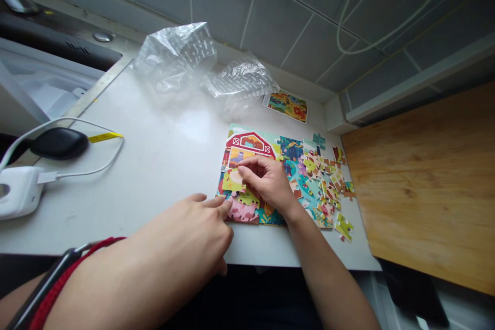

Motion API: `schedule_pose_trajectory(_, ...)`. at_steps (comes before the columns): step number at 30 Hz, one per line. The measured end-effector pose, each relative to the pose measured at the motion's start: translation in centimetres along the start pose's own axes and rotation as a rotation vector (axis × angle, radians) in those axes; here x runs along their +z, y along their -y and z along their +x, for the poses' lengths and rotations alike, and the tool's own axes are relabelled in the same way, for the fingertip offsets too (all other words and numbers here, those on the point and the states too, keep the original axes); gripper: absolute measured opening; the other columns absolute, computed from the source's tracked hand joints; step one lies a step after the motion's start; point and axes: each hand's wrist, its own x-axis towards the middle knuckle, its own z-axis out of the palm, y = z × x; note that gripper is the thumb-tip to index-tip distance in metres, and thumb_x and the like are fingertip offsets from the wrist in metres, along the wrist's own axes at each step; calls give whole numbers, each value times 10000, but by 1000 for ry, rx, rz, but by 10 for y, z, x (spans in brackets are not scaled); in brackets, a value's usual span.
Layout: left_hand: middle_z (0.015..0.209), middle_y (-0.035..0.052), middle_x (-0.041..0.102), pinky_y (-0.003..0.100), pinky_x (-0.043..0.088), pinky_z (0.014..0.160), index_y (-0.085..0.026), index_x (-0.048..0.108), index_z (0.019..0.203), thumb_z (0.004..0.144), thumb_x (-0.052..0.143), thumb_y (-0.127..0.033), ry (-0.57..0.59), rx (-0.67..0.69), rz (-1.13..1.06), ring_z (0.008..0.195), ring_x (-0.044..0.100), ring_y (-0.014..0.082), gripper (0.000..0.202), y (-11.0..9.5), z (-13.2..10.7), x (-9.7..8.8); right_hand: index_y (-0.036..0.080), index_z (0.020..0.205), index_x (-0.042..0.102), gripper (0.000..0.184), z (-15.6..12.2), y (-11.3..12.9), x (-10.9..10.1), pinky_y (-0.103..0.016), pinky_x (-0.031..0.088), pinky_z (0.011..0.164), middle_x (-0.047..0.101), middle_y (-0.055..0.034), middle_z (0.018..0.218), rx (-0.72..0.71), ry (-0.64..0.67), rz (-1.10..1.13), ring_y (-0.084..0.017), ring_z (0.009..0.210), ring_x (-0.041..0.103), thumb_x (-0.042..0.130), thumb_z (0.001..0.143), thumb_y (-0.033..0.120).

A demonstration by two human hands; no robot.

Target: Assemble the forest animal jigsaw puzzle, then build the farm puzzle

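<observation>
- Grey tiled wall (220, 5) backs a smooth white desk (166, 165); its front edge runs just below the puzzle, and its right end meets a light-brown wooden panel (421, 185).
- Pale desk surface stretches left of the puzzle toward the charger and cable.
- Crumpled clear plastic wrapping (174, 56), printed with white marks, lies along the back; I cannot tell whether it holds anything.
- Colourful flat jigsaw puzzle (251, 142) with a red barn lies on the desk's right half, partly covered by the hands.
- Right hand (266, 180): thumb and index finger pinched together on a yellow-green puzzle piece (232, 180), above the barn side.
- Left hand (197, 232): fingers extended and slightly apart, tips at the puzzle's lower left corner.
- Multicoloured loose pieces (332, 185) heap over the puzzle's right side and onto the desk, crowding the space before the panel.
- Small illustrated card (288, 106) sits behind the puzzle, beside the wrapping.
- White blocky charger (19, 193), white cable (88, 171) and black rounded object (60, 143) occupy the far left.
</observation>
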Motion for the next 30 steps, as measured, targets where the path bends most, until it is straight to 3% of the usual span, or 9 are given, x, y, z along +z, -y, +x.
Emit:
schedule_pose_trajectory(3, 1189, 230, 769, 518, 579, 968, -161, 821, 1031, 872, 811, -346, 118, 48, 65, 1152, 724, 395, 244, -16, 6, 14, 208, 903, 777, 187, -1, 1, 3, -264, 528, 568, 762, -25, 773, 5, -5, -44, -148, 622, 652, 779, 895, 395)
schedule_pose_trajectory(6, 1391, 347, 628, 678, 537, 992, -99, 767, 1254, 918, 741, -505, 103, 86, 47, 1265, 645, 510, 527, -36, 8, 29, 210, 859, 755, 191, -2, 2, 5, -266, 530, 563, 746, -20, 750, -20, -34, -91, -143, 601, 645, 776, 897, 396)
schedule_pose_trajectory(12, 1543, 375, 428, 783, 485, 1011, -95, 738, 1335, 910, 697, -649, 260, -26, -6, 1409, 448, 607, 699, -55, 17, 32, 219, 915, 745, 156, -4, 4, 8, -262, 544, 553, 744, -16, 786, -19, -24, -51, -142, 604, 665, 769, 902, 373)
schedule_pose_trajectory(17, 1546, 380, 410, 748, 539, 966, -101, 715, 1369, 910, 688, -661, 297, -74, -64, 1427, 407, 604, 725, -55, 23, 27, 266, 1147, 740, 228, -5, 4, 6, -301, 600, 654, 762, -19, 890, -72, 30, -89, -170, 719, 711, 755, 921, 288)
schedule_pose_trajectory(21, 1523, 399, 433, 733, 568, 918, -83, 736, 1333, 925, 683, -636, 260, -59, -56, 1412, 438, 603, 689, -55, 24, 30, 272, 1064, 775, 137, -5, 5, 2, -354, 606, 784, 775, -35, 974, -190, 54, -245, -197, 843, 715, 768, 927, 279)
schedule_pose_trajectory(30, 1443, 455, 504, 528, 656, 687, -27, 728, 1260, 965, 644, -606, 305, -52, -35, 1313, 577, 576, 655, -56, 29, 26, 274, 1100, 792, 149, -6, 7, 2, -340, 583, 747, 697, -43, 1010, -306, 113, -362, -174, 799, 662, 741, 961, 268)
